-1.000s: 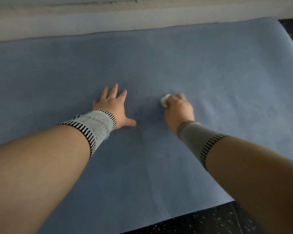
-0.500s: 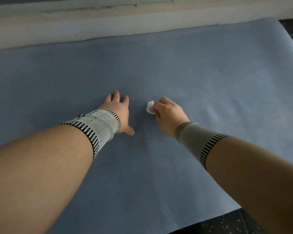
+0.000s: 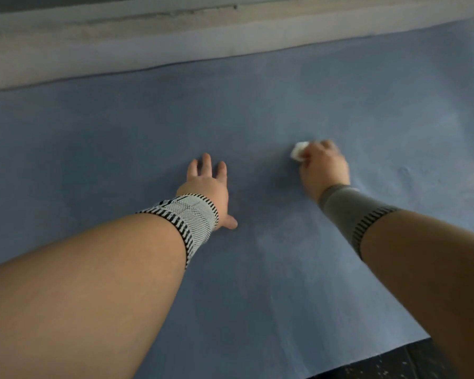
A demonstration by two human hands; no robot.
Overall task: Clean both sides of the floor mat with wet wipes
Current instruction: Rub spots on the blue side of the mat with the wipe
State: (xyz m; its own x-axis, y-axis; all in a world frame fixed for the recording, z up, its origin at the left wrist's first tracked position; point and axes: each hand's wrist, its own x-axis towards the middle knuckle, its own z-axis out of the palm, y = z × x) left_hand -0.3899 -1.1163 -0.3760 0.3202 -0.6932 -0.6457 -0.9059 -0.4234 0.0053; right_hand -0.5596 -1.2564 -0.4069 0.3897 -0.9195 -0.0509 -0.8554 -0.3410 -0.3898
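The blue floor mat (image 3: 257, 119) lay spread flat. On its middle, the left hand (image 3: 207, 188) pressed down with fingers straight and spread. Just beside it, the right hand (image 3: 324, 166) gripped a crumpled white wet wipe (image 3: 298, 152) against the mat.

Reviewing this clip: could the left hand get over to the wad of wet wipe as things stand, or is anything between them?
Probably yes. The left hand lies flat and open on the blue floor mat, with only bare mat between it and the wet wipe. But the right hand grips that wipe, so it would have to let go.
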